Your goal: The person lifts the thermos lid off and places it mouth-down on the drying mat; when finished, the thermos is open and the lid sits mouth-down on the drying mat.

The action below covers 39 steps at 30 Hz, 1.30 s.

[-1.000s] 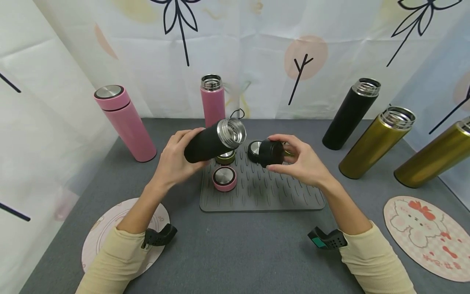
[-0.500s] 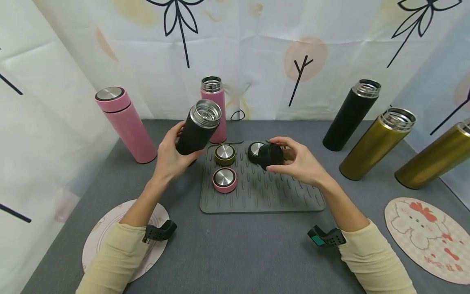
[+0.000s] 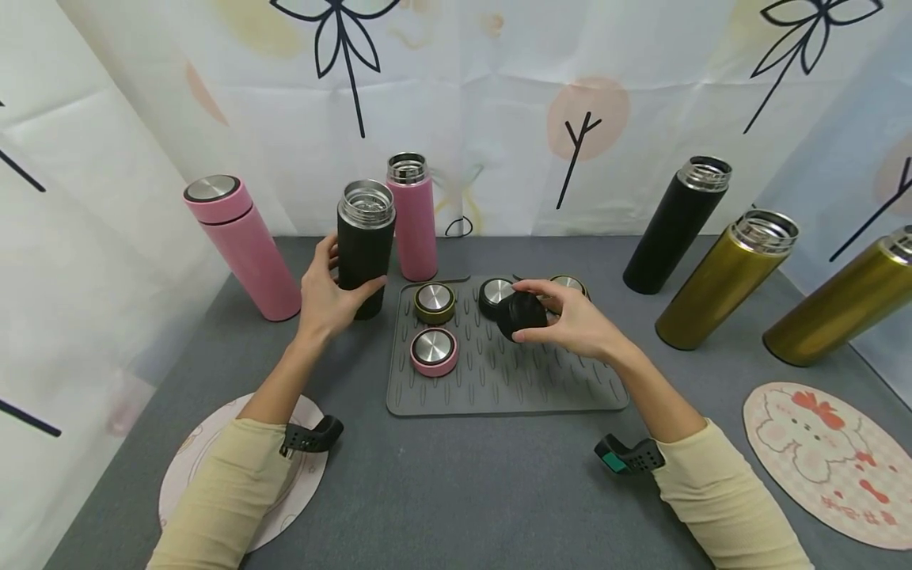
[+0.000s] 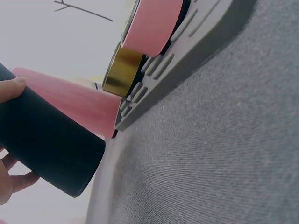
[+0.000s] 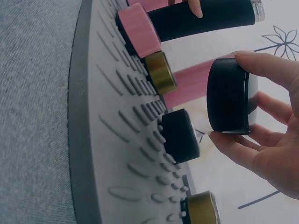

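My left hand (image 3: 324, 297) grips a black thermos bottle (image 3: 363, 257) around its body. The bottle is uncapped, nearly upright, left of the grey ridged mat (image 3: 499, 396) and beside an uncapped pink thermos (image 3: 416, 222). In the left wrist view the black bottle's base (image 4: 77, 172) is close to the tabletop. Between thumb and fingers my right hand (image 3: 577, 321) pinches a black bottle lid (image 3: 522, 317), held tilted over the mat. On the mat sit a gold lid (image 3: 434, 303), a pink lid (image 3: 433, 352), another black lid (image 3: 494, 296) and a second gold lid (image 3: 570, 283), partly behind my right hand.
A capped pink thermos (image 3: 242, 245) stands at left. An uncapped black thermos (image 3: 677, 226) and two gold thermoses (image 3: 727, 277) stand at right. Round placemats lie at front left (image 3: 178, 483) and right (image 3: 826, 467). A patterned cloth (image 3: 499, 119) hangs behind the grey table.
My left hand has drawn the black bottle left and away from the lid, tipping it from slanted to nearly upright and lowering it. My right hand has sunk slightly with the black lid.
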Each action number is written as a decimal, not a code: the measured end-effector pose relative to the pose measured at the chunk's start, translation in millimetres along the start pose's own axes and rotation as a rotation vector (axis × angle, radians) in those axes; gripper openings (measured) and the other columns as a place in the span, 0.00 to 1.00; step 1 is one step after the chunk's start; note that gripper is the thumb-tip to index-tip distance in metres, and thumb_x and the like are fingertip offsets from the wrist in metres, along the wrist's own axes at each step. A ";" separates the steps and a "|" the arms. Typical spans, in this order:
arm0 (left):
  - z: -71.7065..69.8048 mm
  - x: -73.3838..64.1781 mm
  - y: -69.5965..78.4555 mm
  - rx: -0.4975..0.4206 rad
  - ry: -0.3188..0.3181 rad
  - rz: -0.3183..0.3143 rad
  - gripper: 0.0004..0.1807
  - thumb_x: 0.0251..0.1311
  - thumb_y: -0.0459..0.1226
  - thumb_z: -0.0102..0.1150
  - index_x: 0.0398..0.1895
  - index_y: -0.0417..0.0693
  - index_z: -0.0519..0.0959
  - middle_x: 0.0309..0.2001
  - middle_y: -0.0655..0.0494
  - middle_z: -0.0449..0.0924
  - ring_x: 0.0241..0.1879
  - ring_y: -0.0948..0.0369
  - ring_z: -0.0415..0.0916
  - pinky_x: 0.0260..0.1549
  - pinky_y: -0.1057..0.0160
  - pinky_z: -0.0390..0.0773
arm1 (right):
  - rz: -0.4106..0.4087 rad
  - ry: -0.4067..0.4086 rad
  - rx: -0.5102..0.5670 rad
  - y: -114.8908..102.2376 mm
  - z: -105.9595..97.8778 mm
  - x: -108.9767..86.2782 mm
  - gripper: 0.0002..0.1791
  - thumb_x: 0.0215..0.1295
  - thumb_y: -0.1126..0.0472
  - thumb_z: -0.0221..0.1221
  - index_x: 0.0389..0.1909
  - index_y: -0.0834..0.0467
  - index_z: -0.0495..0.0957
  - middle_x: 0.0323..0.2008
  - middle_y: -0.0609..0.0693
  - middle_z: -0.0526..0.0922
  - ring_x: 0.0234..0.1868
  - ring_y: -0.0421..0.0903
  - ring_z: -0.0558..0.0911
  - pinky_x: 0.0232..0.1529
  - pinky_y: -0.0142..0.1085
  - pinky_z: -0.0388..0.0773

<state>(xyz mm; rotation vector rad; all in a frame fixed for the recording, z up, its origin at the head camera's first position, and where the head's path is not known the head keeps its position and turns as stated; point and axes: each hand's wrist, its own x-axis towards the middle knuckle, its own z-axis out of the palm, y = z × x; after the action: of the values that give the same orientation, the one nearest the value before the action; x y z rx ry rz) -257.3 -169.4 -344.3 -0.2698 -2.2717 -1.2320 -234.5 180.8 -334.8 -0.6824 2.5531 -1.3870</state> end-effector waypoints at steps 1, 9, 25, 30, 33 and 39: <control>0.3 0.9 -1.3 -0.002 0.004 -0.008 0.44 0.46 0.37 0.75 0.67 0.43 0.62 0.59 0.42 0.69 0.57 0.47 0.68 0.52 0.42 0.69 | 0.006 -0.004 -0.007 0.7 0.3 -0.2 0.40 0.52 0.55 0.71 0.66 0.55 0.67 0.65 0.52 0.65 0.64 0.57 0.66 0.55 0.49 0.71; 3.3 9.2 -12.2 -0.010 0.026 -0.093 0.45 0.48 0.39 0.73 0.69 0.46 0.59 0.59 0.41 0.68 0.57 0.46 0.68 0.53 0.42 0.68 | 0.006 -0.042 -0.075 4.5 4.0 0.0 0.40 0.52 0.53 0.71 0.66 0.55 0.67 0.65 0.53 0.65 0.64 0.60 0.65 0.56 0.54 0.68; 11.5 28.7 -28.1 -0.052 0.079 -0.212 0.47 0.50 0.40 0.71 0.72 0.47 0.55 0.61 0.41 0.67 0.59 0.49 0.67 0.55 0.48 0.68 | 0.024 -0.118 -0.129 7.2 12.8 5.6 0.39 0.52 0.52 0.71 0.65 0.56 0.68 0.62 0.55 0.68 0.60 0.63 0.68 0.55 0.54 0.68; 13.5 34.2 -33.3 -0.039 0.081 -0.250 0.47 0.50 0.42 0.71 0.72 0.48 0.55 0.62 0.42 0.67 0.60 0.50 0.67 0.56 0.49 0.67 | 0.049 -0.163 -0.158 8.0 14.9 8.3 0.38 0.51 0.52 0.71 0.64 0.56 0.69 0.61 0.57 0.69 0.60 0.61 0.69 0.56 0.52 0.68; 14.2 37.3 -36.5 -0.024 0.077 -0.272 0.48 0.50 0.42 0.71 0.72 0.48 0.54 0.63 0.42 0.66 0.60 0.50 0.66 0.57 0.50 0.66 | 0.048 -0.184 -0.189 9.5 16.5 9.8 0.38 0.51 0.53 0.71 0.63 0.56 0.69 0.60 0.57 0.70 0.59 0.60 0.70 0.55 0.51 0.69; 16.5 41.9 -40.9 -0.019 0.077 -0.304 0.49 0.51 0.44 0.70 0.73 0.49 0.53 0.63 0.42 0.64 0.61 0.50 0.64 0.58 0.51 0.65 | 0.046 -0.202 -0.238 10.5 19.4 10.9 0.37 0.51 0.52 0.71 0.63 0.55 0.70 0.59 0.57 0.71 0.56 0.59 0.72 0.50 0.48 0.72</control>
<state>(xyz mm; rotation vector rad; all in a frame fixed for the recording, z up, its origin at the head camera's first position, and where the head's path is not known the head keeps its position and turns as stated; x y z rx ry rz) -315.2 -182.1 -358.1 0.1197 -2.2938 -1.3869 -240.8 166.0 -353.5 -0.7524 2.5742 -0.9545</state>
